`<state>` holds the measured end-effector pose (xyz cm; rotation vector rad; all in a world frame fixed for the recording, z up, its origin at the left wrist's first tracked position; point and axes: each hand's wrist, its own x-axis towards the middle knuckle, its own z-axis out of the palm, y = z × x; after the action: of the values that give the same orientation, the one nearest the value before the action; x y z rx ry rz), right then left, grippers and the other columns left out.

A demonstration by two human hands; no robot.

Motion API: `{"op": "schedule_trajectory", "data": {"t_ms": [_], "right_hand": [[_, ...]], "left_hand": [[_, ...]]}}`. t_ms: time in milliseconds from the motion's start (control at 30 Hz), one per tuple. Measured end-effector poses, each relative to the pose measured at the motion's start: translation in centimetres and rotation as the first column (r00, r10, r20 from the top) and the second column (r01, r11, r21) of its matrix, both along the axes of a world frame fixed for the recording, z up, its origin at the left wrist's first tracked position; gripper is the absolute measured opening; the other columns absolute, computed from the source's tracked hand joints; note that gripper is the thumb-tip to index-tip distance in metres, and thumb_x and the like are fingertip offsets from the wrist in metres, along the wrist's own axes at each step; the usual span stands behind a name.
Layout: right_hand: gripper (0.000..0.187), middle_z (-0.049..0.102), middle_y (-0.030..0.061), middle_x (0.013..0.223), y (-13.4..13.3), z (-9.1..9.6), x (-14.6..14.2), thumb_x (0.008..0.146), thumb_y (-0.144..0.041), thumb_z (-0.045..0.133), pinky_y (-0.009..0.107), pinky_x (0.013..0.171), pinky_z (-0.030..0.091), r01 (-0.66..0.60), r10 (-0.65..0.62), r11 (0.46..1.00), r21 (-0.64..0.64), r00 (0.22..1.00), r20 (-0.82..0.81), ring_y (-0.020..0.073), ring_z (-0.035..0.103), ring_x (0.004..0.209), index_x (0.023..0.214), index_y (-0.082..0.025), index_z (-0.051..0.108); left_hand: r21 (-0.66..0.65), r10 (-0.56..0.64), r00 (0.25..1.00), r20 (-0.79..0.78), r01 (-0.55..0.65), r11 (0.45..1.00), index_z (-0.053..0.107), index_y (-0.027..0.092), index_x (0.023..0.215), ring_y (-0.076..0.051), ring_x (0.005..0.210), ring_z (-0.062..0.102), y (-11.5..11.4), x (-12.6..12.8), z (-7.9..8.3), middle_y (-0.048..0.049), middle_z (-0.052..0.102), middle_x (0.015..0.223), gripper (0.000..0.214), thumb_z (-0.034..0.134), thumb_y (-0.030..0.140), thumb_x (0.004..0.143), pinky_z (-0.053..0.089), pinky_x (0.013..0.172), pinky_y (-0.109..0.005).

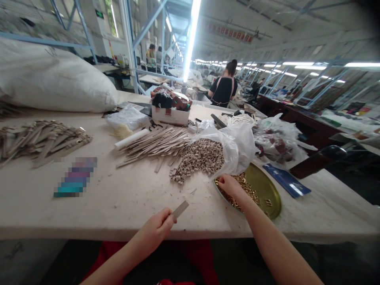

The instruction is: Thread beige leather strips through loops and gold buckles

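My left hand (pixel 157 227) is closed in a pinch on a short beige strap strip (pixel 179 209), held just over the table's front edge. My right hand (pixel 230 186) reaches into the gold metal dish (pixel 267 190), its fingers curled down among the small gold metal fittings (pixel 246 190); what they hold is hidden. Just beyond the dish lies a heap of small beige loops (pixel 198 158) spilling from a clear plastic bag (pixel 234 146). A fan of long beige strips (pixel 154 144) lies behind the loops.
Another pile of strips (pixel 38 138) sits far left, below a big white sack (pixel 50 79). A white box (pixel 170 114) of dark parts stands at the back. A blue card (pixel 286 180) and a bag of dark items (pixel 274 140) lie right. A person (pixel 224 87) works farther back.
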<state>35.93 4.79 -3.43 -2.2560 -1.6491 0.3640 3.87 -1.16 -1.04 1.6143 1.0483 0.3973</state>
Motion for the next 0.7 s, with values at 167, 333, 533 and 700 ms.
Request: {"op": "schedule_trajectory", "data": {"t_ms": [167,333,533,700], "right_hand": [[0.012,0.056,0.0007,0.062,-2.1,1.3,-2.8,0.073,-0.025,0.052,0.026,0.058,0.035,-0.029,0.046,0.996,0.087,0.977,-0.206,0.014,0.051,0.06,0.065,-0.017,0.053],[0.026,0.055,-0.0024,0.066,-4.6,1.7,-10.7,0.066,-0.039,0.065,0.026,0.06,0.042,-0.029,0.069,0.998,0.063,0.363,-0.929,0.0104,0.052,0.057,0.075,-0.018,0.054],[0.039,0.056,-0.004,0.065,-6.1,0.6,-17.4,0.061,-0.034,0.071,0.024,0.055,0.04,-0.046,0.065,0.997,0.062,0.069,-0.996,0.0096,0.05,0.056,0.095,-0.021,0.056],[0.033,0.059,-0.0026,0.063,-6.3,-0.2,-17.4,0.064,-0.034,0.069,0.024,0.053,0.037,-0.079,0.147,0.988,0.13,0.287,-0.946,0.0106,0.048,0.056,0.093,-0.02,0.06]], "left_hand": [[-0.018,0.066,0.996,0.062,-0.065,0.998,0.046,0.018,0.073,-0.009,0.045,0.032,0.3,-0.2,-0.2,0.0079,0.033,0.05,0.026,0.034,0.038,0.084,0.025,0.044,-0.02],[-0.094,0.168,0.965,0.2,-0.152,0.984,0.045,0.017,0.078,-0.006,0.039,0.027,1.3,1.5,-0.1,0.0104,0.029,0.046,0.027,0.038,0.043,0.083,0.023,0.04,-0.018],[-0.175,0.27,0.943,0.195,-0.237,0.956,0.047,0.015,0.081,-0.004,0.038,0.026,2.4,1.3,-0.1,0.0104,0.032,0.047,0.025,0.048,0.04,0.077,0.021,0.037,-0.016],[-0.254,0.282,0.938,0.202,-0.228,0.94,0.045,0.016,0.08,-0.004,0.037,0.025,2.6,0.8,-0.5,0.0109,0.031,0.046,0.027,0.047,0.042,0.077,0.02,0.035,-0.015]]}}
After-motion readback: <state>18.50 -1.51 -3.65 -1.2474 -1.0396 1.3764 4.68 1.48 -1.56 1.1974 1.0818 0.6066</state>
